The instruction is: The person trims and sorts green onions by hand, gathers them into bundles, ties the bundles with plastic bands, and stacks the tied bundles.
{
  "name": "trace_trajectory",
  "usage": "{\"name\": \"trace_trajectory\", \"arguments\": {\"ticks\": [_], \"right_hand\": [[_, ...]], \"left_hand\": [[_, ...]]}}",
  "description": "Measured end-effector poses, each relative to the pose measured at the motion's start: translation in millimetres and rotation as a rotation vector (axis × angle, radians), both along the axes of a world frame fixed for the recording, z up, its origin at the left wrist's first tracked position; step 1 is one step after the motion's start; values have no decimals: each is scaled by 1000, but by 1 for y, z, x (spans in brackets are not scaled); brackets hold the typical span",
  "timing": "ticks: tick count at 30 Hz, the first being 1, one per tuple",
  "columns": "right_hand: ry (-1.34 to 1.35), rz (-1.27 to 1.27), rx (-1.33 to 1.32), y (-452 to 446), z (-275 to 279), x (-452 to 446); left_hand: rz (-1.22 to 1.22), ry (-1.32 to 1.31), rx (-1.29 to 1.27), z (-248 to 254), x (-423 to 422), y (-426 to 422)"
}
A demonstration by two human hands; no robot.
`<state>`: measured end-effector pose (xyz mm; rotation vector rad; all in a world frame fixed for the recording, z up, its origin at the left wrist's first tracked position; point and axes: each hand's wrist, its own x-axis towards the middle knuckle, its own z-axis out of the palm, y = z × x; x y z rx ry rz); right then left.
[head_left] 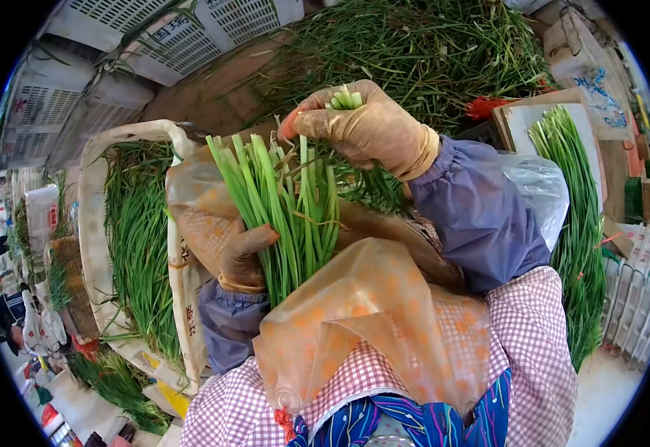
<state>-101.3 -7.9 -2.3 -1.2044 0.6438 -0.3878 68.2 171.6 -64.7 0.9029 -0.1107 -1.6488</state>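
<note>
My left hand (244,257), in a tan rubber glove, is closed around a thick bunch of garlic chives (284,216). Their pale cut ends point up and away from me, and some dry brown leaf bits cling among them. Above and to the right, my right hand (377,127), gloved too, has its fingers curled round a smaller bundle of chives (346,99). Its pale ends poke out over the glove, while green leaves hang below the hand. The right fingertips are beside the ends of the larger bunch. A translucent plastic apron (370,298) covers my lap.
A white crate (90,223) full of chives stands at my left. Loose greens (422,52) are heaped ahead. To the right, a long stack of chives (574,194) lies over a white board (518,123). Several plastic crates (169,48) line the far left.
</note>
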Motion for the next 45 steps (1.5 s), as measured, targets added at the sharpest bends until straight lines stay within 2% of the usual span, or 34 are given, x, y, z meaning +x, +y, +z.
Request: {"name": "trace_trajectory", "arguments": {"ticks": [2, 4, 6, 7, 8, 10, 12, 13, 15, 16, 19, 20, 22, 24, 28, 30, 32, 34, 36, 38, 40, 42, 44, 45], "right_hand": [[-15, -12, -19, -2, 7, 0], [109, -191, -433, -22, 12, -15], [17, -550, -669, -74, -5, -48], [131, -712, -492, -97, -1, -76], [216, -1011, -518, -115, 8, -86], [65, -1132, -1173, -164, -10, -141], [138, -1068, -1107, -158, -2, -163], [-264, -1064, -1315, -158, -3, -143], [-11, -862, -1023, -99, 10, -120], [-257, -776, -852, -92, -8, -108], [64, -290, -351, -32, -18, -72], [125, -263, -456, -12, -24, -53], [168, -119, -54, 7, -22, -35], [59, -57, 80, 20, -20, -22], [47, -2, 172, 21, -34, -24], [29, -68, 214, 21, -33, -33], [75, -245, 145, 17, -37, -40], [25, -412, 220, 4, -55, -51], [-69, -426, 216, -12, -66, -64], [-133, -563, -58, -32, -67, -80], [-252, -835, -182, -72, -56, -105], [-436, -1001, -141, -114, -45, -154], [-521, -1239, -271, -119, -8, -152], [-524, -1236, -271, -116, -3, -149]], "left_hand": [[-3, 37, -26, 2, 0, 0], [-18, 65, -24, -9, 9, 3], [-40, 102, -29, -13, 9, 4], [-23, 105, -26, -12, 8, 4], [-5, 105, -22, -12, 8, 4], [-1, 121, -29, -12, 11, 2], [-14, 122, -53, -7, 11, 4], [0, 127, -26, -3, 7, 2], [1, 135, -32, -7, 9, 3], [9, 143, -41, -10, 10, 4], [-23, 168, -58, -9, 12, 5], [-45, 224, -64, -9, 12, 5], [-27, 194, -86, -10, 12, 6], [-63, 212, -154, -8, 13, 4], [-17, 161, -136, -4, 15, 4], [-1, 183, -158, -16, 24, 12], [5, 220, -188, -30, 32, 19], [8, 247, -211, -41, 38, 24], [1, 263, -231, -47, 43, 27], [-3, 281, -245, -48, 43, 27], [12, 230, -217, -43, 38, 28], [94, 261, -181, -50, 41, 31], [21, 284, -214, -47, 42, 28], [0, 310, -187, -49, 42, 27]]}}
